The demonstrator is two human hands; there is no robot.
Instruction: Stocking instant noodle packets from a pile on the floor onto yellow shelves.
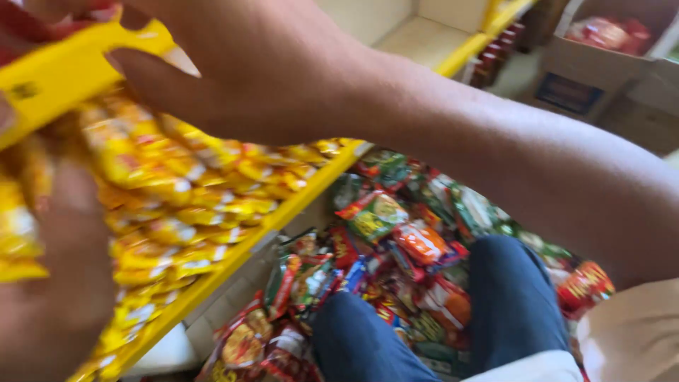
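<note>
My right hand (240, 64) reaches in from the right across the top of the view. Its thumb and fingers pinch a flat yellow plastic strip (64, 71) at the upper left. Below the strip lie rows of small yellow snack packets (184, 198) on a shelf. My left hand (49, 290) is blurred at the lower left, pressed against the yellow packets; whether it grips any I cannot tell. A red packet edge (28, 25) shows above the strip.
A yellow shelf edge (283, 216) runs diagonally from lower left to centre. A heap of mixed colourful snack packets (396, 233) covers the floor around my knees in blue trousers (509, 297). Cardboard boxes (587, 71) stand at the upper right.
</note>
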